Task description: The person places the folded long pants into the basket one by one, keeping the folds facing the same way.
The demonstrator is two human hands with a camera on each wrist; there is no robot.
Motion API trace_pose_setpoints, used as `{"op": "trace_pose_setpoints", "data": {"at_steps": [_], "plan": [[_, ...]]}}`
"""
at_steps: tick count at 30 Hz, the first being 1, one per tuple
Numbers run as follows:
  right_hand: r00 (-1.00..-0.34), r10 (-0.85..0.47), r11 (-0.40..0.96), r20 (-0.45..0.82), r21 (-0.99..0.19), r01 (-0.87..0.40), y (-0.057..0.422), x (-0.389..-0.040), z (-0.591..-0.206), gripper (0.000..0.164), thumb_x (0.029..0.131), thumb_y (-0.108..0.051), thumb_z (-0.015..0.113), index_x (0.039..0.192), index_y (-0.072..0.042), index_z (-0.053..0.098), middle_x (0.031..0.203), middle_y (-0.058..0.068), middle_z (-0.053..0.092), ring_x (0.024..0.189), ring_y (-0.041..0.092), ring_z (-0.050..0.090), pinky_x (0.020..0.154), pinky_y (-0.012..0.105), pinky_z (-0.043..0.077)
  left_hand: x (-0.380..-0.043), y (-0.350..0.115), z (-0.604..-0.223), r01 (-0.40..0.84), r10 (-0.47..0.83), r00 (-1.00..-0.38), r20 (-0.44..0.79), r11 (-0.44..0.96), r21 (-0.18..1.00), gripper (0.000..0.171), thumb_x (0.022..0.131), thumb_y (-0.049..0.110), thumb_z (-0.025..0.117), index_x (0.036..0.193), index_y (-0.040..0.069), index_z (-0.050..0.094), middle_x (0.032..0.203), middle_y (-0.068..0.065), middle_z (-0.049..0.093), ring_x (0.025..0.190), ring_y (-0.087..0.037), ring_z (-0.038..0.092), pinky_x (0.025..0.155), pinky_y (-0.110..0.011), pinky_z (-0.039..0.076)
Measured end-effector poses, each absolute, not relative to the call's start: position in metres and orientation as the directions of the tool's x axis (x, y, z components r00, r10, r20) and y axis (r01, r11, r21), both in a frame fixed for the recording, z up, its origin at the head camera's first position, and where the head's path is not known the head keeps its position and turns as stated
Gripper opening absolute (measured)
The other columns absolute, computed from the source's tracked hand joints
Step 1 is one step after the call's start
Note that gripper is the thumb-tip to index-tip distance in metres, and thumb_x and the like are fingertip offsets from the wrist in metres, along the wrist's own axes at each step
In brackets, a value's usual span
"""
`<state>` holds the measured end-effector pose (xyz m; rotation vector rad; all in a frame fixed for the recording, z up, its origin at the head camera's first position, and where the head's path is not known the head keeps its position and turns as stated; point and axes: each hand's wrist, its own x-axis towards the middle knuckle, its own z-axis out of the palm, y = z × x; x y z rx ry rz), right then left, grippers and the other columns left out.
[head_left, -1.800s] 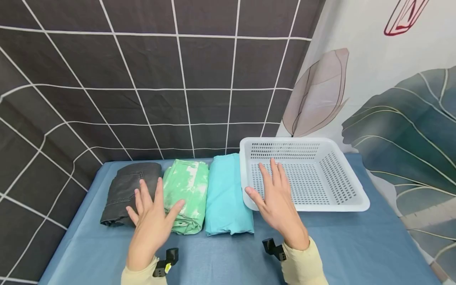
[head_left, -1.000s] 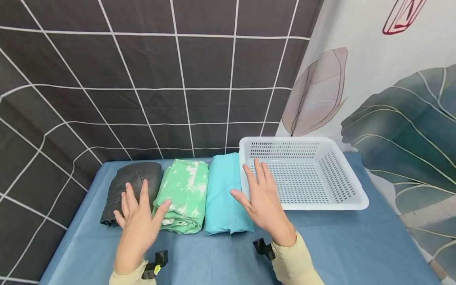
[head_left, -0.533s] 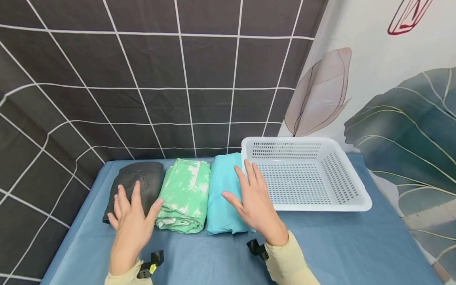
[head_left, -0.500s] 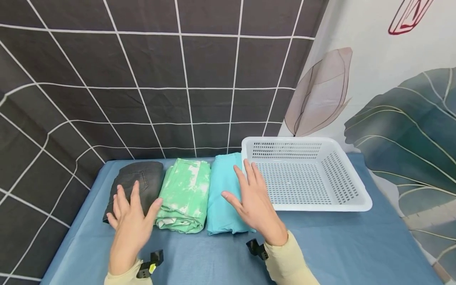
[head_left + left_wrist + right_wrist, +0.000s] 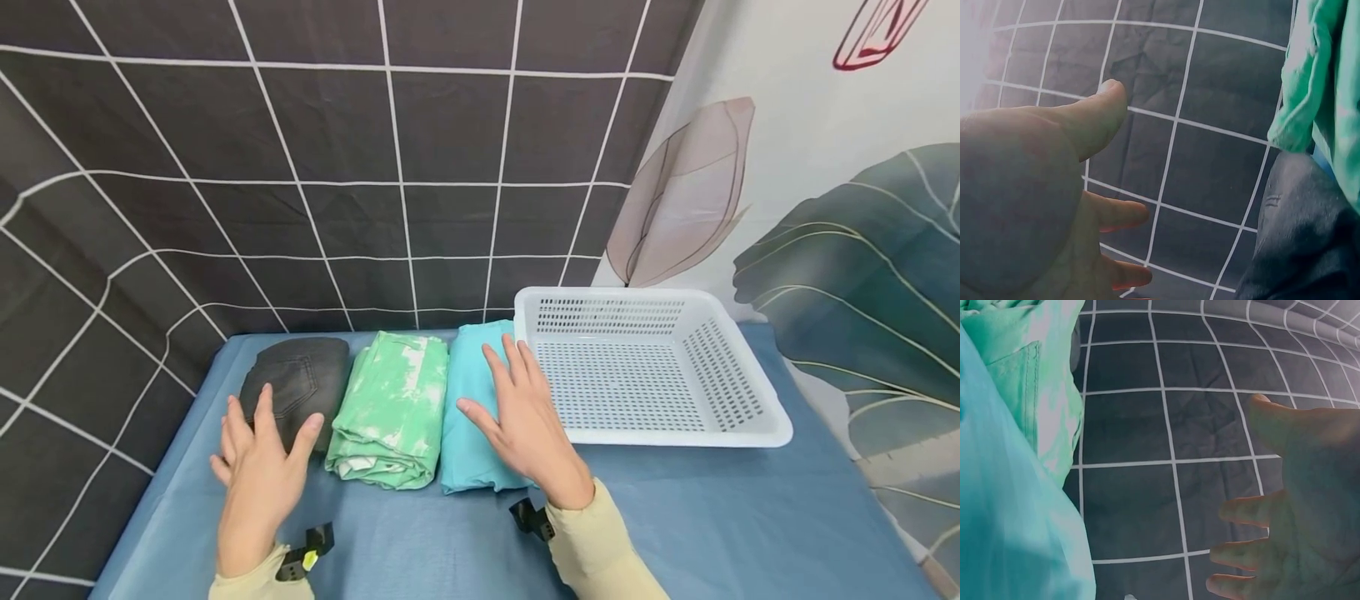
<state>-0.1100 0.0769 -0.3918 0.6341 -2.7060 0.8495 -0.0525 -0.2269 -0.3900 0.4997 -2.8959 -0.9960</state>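
My left hand [image 5: 258,483] is held with fingers spread, overlapping the near edge of the folded dark grey jeans [image 5: 300,375] in the head view; nothing is in it. My right hand [image 5: 528,425], fingers extended, hovers over the folded turquoise cloth [image 5: 468,425] beside the basket's left rim. Between the jeans and the turquoise cloth lies a folded green-and-white tie-dye garment [image 5: 393,408]. In the left wrist view the jeans [image 5: 1310,231] appear apart from my thumb. A stitched pocket shows on the green garment [image 5: 1019,394] in the right wrist view.
A white perforated plastic basket [image 5: 750,437] stands to the right of the cloths, with nothing inside. All rest on a blue-covered table [image 5: 675,517]. Behind hangs a dark grey cloth with white grid lines [image 5: 450,125]; a leaf-patterned curtain [image 5: 795,117] is at right.
Both hands have drifted left, the right from over the basket to over the turquoise cloth, the left away from the green garment. The garments and basket have stayed in place.
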Motion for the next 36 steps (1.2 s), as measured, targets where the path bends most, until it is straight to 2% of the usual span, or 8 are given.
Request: {"op": "trace_pose_setpoints", "data": {"at_steps": [10,18,36], "plan": [[-0.889,-0.349,0.701,0.298,-0.546,-0.458,0.064,-0.116,-0.392,0.073,0.1,-0.048,0.058,0.154,-0.003,0.038,0.162,0.022,0.023,0.151,0.04,0.018,0.121,0.054,0.015,-0.051,-0.237,-0.396,-0.311,-0.371,-0.928,-0.034,0.72,0.621,0.086,0.104,0.052,0.046,0.161,0.002,0.005,0.16,-0.033,-0.018,0.148,-0.051,-0.014,0.105,-0.08,-0.006],[-0.899,-0.35,0.697,0.265,-0.567,-0.439,0.051,-0.119,-0.392,0.073,0.1,-0.048,0.058,0.154,-0.003,0.037,0.163,0.019,0.025,0.151,0.039,0.018,0.121,0.052,0.016,-0.052,-0.244,-0.399,-0.352,-0.403,-0.913,-0.063,0.702,0.62,0.087,0.104,0.052,0.045,0.161,0.002,0.004,0.16,-0.032,-0.019,0.148,-0.051,-0.015,0.106,-0.079,-0.004],[-0.89,-0.384,0.683,0.248,-0.572,-0.454,0.024,-0.131,-0.385,0.07,0.1,-0.043,0.06,0.153,-0.002,0.038,0.162,0.021,0.027,0.148,0.04,0.025,0.119,0.052,0.024,-0.054,-0.257,-0.408,-0.408,-0.45,-0.887,-0.102,0.664,0.627,0.087,0.104,0.054,0.042,0.16,0.0,0.003,0.16,-0.035,-0.015,0.147,-0.054,-0.011,0.109,-0.076,-0.002]]}}
